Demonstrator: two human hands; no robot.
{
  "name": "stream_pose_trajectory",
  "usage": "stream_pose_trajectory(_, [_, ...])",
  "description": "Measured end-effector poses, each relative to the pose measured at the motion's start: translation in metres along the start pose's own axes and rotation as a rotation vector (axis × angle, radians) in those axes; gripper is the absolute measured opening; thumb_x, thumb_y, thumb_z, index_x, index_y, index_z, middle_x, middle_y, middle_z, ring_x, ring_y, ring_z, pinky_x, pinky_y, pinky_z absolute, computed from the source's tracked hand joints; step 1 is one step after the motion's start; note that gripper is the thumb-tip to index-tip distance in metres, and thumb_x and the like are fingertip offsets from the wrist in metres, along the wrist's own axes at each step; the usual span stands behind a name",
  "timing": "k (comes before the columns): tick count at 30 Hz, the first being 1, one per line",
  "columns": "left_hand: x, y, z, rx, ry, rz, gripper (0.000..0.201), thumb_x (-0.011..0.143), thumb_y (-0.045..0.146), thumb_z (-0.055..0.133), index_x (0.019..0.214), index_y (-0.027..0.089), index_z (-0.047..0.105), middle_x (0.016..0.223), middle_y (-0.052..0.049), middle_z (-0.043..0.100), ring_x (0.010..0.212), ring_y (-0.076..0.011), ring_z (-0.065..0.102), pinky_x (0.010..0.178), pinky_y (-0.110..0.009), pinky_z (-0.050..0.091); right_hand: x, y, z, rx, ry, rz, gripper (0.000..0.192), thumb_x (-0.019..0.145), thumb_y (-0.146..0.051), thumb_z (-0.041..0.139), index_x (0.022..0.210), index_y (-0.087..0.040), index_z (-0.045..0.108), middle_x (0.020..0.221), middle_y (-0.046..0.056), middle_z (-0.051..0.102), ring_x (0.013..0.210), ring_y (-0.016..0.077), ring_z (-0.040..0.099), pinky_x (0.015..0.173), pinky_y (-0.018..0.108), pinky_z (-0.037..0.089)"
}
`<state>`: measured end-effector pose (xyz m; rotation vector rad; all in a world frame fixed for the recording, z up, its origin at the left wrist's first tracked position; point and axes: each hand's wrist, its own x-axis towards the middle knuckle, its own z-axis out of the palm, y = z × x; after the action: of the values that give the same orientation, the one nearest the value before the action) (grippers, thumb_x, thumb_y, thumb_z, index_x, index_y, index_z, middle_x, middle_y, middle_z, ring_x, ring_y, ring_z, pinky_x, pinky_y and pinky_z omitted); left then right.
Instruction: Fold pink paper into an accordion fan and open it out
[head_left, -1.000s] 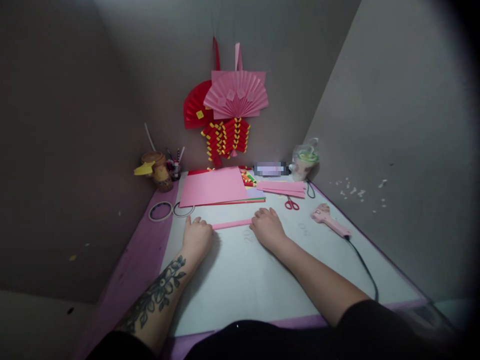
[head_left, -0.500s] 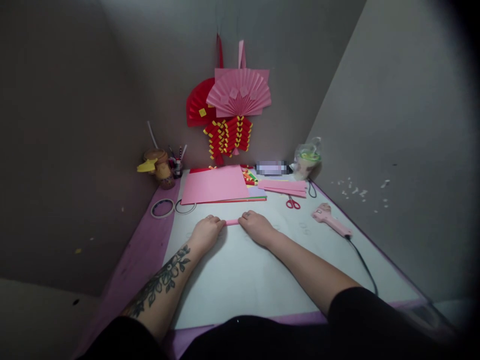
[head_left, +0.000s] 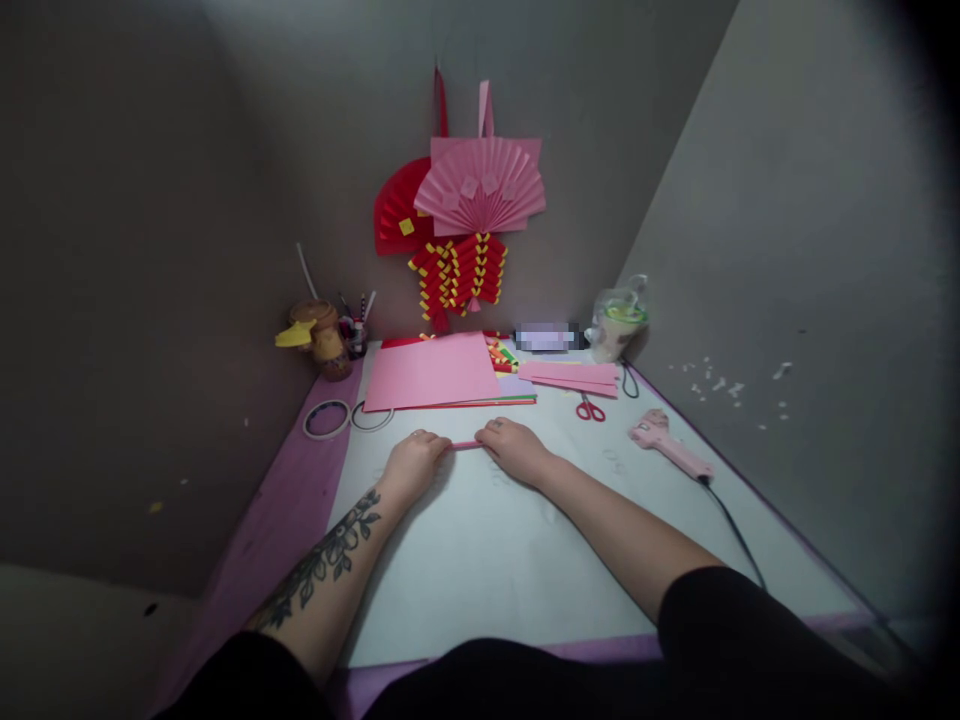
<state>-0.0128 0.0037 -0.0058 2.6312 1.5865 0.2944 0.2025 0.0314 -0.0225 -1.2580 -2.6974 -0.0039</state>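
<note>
A narrow pink paper strip (head_left: 466, 445) stretches between my two hands, just above or on the white table covering. Its left end is pinched in the closed fingers of my left hand (head_left: 415, 465). My right hand (head_left: 515, 450) grips the right end, fingers also closed. Only the short middle of the strip shows; both ends are hidden under my fingers. Behind my hands lies a large pink paper sheet (head_left: 435, 370) on top of other coloured sheets. Red-handled scissors (head_left: 591, 408) rest beyond my right hand, beside a stack of pink paper strips (head_left: 570, 377).
Two tape rolls (head_left: 327, 420) lie at the left. A pink hot glue gun (head_left: 671, 447) with a black cord is at the right. A brown cup (head_left: 322, 340) and a bagged drink cup (head_left: 619, 325) stand at the back. Paper fans (head_left: 480, 185) hang on the wall.
The strip between my hands looks thinner than before. Both hands keep nearly the same place and grip. The whole view has shifted very slightly.
</note>
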Motion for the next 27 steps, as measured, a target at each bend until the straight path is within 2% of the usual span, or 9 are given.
stream_pose_trajectory(4, [0.001,-0.004,0.003,-0.033,0.065,-0.049,0.026,0.089,0.025,0.044,0.099,0.022,0.068,0.093,-0.006,0.069,0.089,-0.0189,0.060,0.081,-0.028,0.044,-0.001,0.002,0.004,0.129,0.134,-0.010,0.028,0.094,-0.022,0.038,0.105,-0.016,0.062,0.095,0.007,0.064,0.093,0.0177,0.053,0.083,0.028,0.038])
stream_pose_trajectory(8, [-0.001,-0.009,0.003,-0.100,0.086,-0.066,0.025,0.085,0.022,0.048,0.099,0.023,0.068,0.097,-0.004,0.070,0.091,-0.0187,0.062,0.083,-0.027,0.044,-0.003,0.001,0.001,0.164,0.205,0.013,0.023,0.091,-0.022,0.043,0.094,-0.017,0.065,0.087,0.006,0.066,0.086,0.0171,0.055,0.081,0.028,0.038])
stream_pose_trajectory(14, [-0.003,-0.012,0.000,-0.201,0.003,-0.088,0.027,0.083,0.022,0.047,0.097,0.025,0.070,0.097,-0.002,0.072,0.089,-0.0181,0.064,0.079,-0.025,0.045,-0.005,-0.006,-0.010,0.157,0.144,0.028,0.022,0.090,-0.028,0.047,0.090,-0.019,0.067,0.087,0.004,0.067,0.084,0.0164,0.057,0.080,0.028,0.036])
stream_pose_trajectory(19, [-0.003,-0.010,0.001,-0.262,0.007,-0.053,0.027,0.084,0.023,0.046,0.097,0.025,0.070,0.097,-0.001,0.072,0.089,-0.0175,0.064,0.079,-0.024,0.044,-0.004,-0.009,-0.013,0.152,0.053,0.000,0.022,0.089,-0.025,0.047,0.092,-0.020,0.068,0.088,0.004,0.067,0.085,0.0165,0.057,0.078,0.028,0.035])
stream_pose_trajectory(27, [-0.001,-0.016,0.005,-0.219,-0.026,-0.016,0.026,0.083,0.022,0.047,0.096,0.023,0.070,0.096,-0.003,0.071,0.088,-0.0183,0.062,0.080,-0.026,0.044,-0.001,-0.008,-0.013,0.066,-0.046,0.011,0.022,0.090,-0.025,0.047,0.085,-0.019,0.067,0.088,0.005,0.067,0.086,0.0176,0.056,0.073,0.028,0.032])
